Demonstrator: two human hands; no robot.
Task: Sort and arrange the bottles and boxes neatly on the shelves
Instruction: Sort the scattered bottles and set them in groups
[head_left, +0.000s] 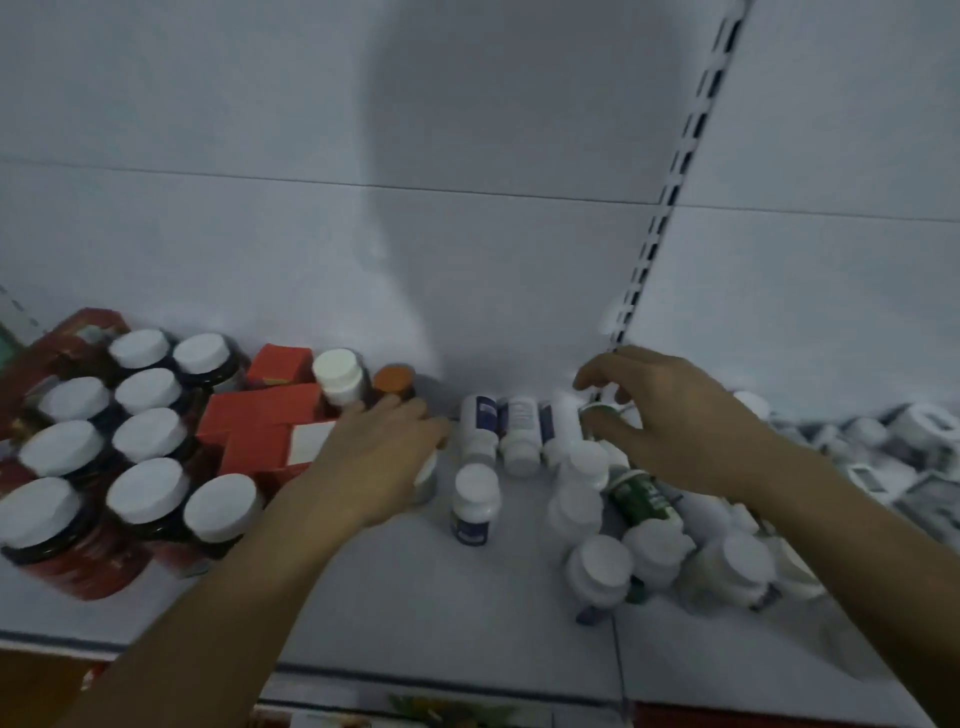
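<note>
Right hand (675, 426) pinches a green-topped bottle (597, 414), just right of three white bottles (519, 431) lying caps-forward. Left hand (379, 457) covers another bottle (428, 480); its grip can't be told.

**Both arms extended forward, hands set apart**

Left hand (382, 452) is held palm down, back toward the camera, fingers lightly bent and pointed forward-right; a grip beneath it cannot be made out. Right hand (675, 421) is arched, fingers curled downward, thumb opposed; a green-capped bottle (598, 414) is pinched between thumb and forefinger. Both forearms are bare, angled inward from the lower edge.
</note>
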